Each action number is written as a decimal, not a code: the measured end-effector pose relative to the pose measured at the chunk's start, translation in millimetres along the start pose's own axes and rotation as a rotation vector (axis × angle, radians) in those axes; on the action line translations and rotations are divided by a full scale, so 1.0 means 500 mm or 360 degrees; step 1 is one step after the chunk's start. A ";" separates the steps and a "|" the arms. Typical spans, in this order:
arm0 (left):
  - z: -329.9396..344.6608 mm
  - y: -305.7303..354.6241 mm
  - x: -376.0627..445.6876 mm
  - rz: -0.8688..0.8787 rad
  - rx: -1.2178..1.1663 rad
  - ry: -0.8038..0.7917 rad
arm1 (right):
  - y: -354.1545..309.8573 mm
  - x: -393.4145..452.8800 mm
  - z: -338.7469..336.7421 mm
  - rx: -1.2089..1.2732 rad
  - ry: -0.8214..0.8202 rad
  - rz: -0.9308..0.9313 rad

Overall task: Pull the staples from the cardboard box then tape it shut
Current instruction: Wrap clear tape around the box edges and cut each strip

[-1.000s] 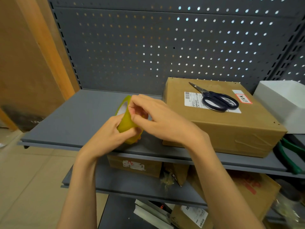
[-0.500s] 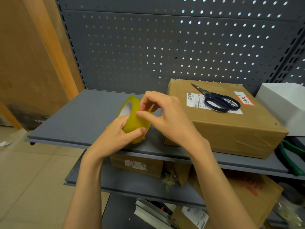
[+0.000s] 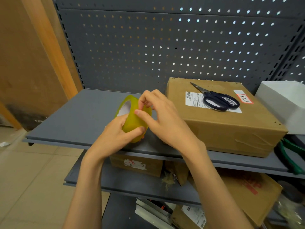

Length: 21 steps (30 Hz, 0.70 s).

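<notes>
A yellow roll of tape (image 3: 132, 119) is held upright above the grey shelf (image 3: 79, 116), left of the cardboard box (image 3: 231, 129). My left hand (image 3: 115, 138) grips the roll from below and behind. My right hand (image 3: 161, 119) rests on the roll's outer face, thumb and forefinger pinching at the tape surface near the top. The closed brown box lies flat on the shelf with a white shipping label and a red-edged sticker on top. Black-handled scissors (image 3: 216, 100) lie shut on the box lid.
A white box (image 3: 283, 103) stands right of the cardboard box. Green-handled pliers (image 3: 290, 156) lie at the shelf's right edge. A grey pegboard (image 3: 165, 43) backs the shelf. Lower shelves hold more cardboard boxes (image 3: 137, 164) and clutter. A wooden panel (image 3: 29, 55) stands at left.
The roll has been turned slightly in my left hand. My right fingers have shifted up along the roll's face and pinch near its top edge.
</notes>
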<state>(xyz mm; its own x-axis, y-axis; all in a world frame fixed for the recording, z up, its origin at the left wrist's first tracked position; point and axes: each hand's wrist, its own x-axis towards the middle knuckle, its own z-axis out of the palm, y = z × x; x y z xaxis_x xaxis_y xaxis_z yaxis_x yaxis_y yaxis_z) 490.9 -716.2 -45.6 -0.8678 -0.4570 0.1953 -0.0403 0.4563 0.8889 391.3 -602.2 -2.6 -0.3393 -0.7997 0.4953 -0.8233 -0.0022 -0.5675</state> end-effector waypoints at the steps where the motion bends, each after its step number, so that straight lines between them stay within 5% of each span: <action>1: 0.000 0.000 0.000 0.0001 -0.0016 0.0007 | 0.000 -0.001 0.002 -0.0020 -0.0030 0.0036; 21: 0.010 0.015 -0.009 -0.0179 -0.0446 0.0202 | -0.010 0.001 0.001 -0.0064 0.0045 0.0158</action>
<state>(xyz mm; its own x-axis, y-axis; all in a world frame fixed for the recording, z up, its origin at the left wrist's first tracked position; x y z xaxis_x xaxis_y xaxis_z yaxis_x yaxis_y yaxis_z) 491.9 -707.1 -42.0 -0.7963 -0.5921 0.1237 0.0207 0.1777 0.9839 395.4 -603.1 0.1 -0.4320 -0.7777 0.4567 -0.8025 0.1003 -0.5882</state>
